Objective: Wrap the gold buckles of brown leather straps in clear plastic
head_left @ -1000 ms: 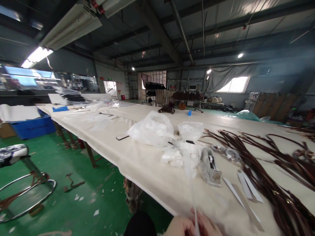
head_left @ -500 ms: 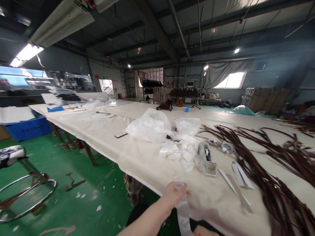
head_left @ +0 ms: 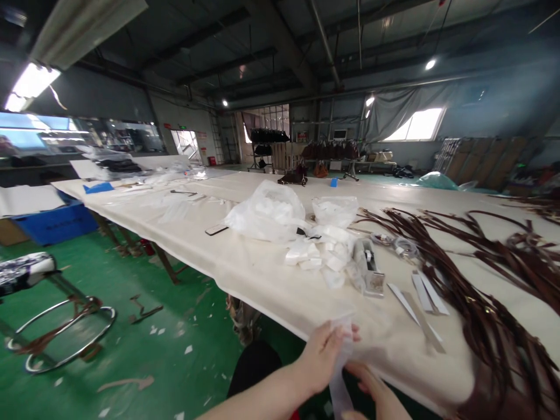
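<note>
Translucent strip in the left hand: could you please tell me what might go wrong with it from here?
First, the translucent strip hangs past the edge of the table; if the left hand loosens, it might slip to the green floor. Second, it looks thin and limp, so it might twist or crease near the right hand. Third, if laid beside the white pile, it could be hard to pick out, both being pale.

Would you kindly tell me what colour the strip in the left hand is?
The strip is whitish and looks translucent, best seen in the head view.
</note>
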Motion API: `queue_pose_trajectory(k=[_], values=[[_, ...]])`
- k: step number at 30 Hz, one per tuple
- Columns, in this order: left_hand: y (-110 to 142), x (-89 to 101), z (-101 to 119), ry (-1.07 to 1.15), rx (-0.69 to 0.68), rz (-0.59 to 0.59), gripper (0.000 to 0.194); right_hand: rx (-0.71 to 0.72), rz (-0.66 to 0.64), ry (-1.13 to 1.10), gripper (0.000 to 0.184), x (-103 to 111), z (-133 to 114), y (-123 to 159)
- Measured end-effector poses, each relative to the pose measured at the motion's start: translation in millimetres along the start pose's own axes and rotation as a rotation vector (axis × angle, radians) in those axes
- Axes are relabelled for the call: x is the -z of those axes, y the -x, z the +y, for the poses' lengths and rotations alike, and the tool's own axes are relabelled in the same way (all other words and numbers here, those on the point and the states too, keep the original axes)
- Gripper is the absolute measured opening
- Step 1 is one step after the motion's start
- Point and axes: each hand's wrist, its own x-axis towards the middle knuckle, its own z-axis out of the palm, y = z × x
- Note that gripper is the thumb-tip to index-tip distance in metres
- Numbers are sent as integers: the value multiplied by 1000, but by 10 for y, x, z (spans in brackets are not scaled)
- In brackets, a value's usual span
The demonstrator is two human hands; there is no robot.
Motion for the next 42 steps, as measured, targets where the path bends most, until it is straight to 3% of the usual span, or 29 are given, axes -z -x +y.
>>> queue_pose_trajectory(k=[2, 4, 6, 10, 18, 25, 29, 31, 38, 42], values=[[148, -100, 13, -16, -8, -128, 54, 49, -27, -99, 48, 49, -141, -55], [197, -117, 40, -54, -40, -154, 51, 77, -47, -165, 36, 59, -293, -75], [164, -65, 56, -89, -33, -64, 46, 96, -80, -169, 39, 37, -397, -74], [42, 70, 2, -44, 122, 142, 34, 145, -157, -120, 41, -29, -389, -55], [63, 1, -154, 160, 300, 142, 42, 46, -133, -206, 33, -2, -346, -21], [79, -28, -99, 146, 312, 34, 41, 30, -69, -374, 34, 45, -377, 18], [88, 7, -65, -61, 205, -4, 26, -14, 196, -266, 32, 88, -337, 58], [92, 26, -39, -152, 170, -41, 21, 10, 263, -173, 28, 117, -344, 76], [139, 21, 34, -275, 135, -256, 21, 93, 298, -95, 26, 160, -457, 148], [177, -32, 49, -169, 198, -358, 22, 138, 313, -57, 27, 161, -474, 176]])
